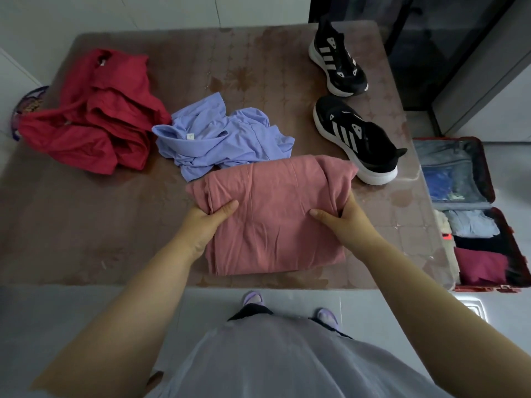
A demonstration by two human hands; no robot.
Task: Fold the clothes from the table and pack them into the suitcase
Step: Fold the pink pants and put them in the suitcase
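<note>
While both hands hold it by its sides, the folded dusty-pink cotton garment (275, 225) lies flat at the near edge of the brown patterned table (86, 231), directly in front of the person. The left hand (207, 222) grips the garment's left edge, thumb laid on top and fingers tucked out of sight under the fold. The right hand (342, 222) grips the right edge in the same way, thumb on top and fingers curled into the bunched cloth there.

Just beyond the pink garment and touching its far edge sits a crumpled periwinkle-blue shirt (224, 139) with a small white label showing at the collar. Left of it, a heap of loose crimson-red clothing (97, 116) spreads toward the table's left end. Two black trainers with white stripes and white soles stand on the right side of the table: the nearer trainer (359, 139) close beside the pink garment's far right corner, the farther trainer (339, 61) near the back edge.

On the floor beside the table's right end lies an open red hard-shell suitcase (488, 179). Its nearer half holds folded pieces in pale blue, black and dark maroon; its farther half is covered by a grey mesh panel with blue items showing through.
</note>
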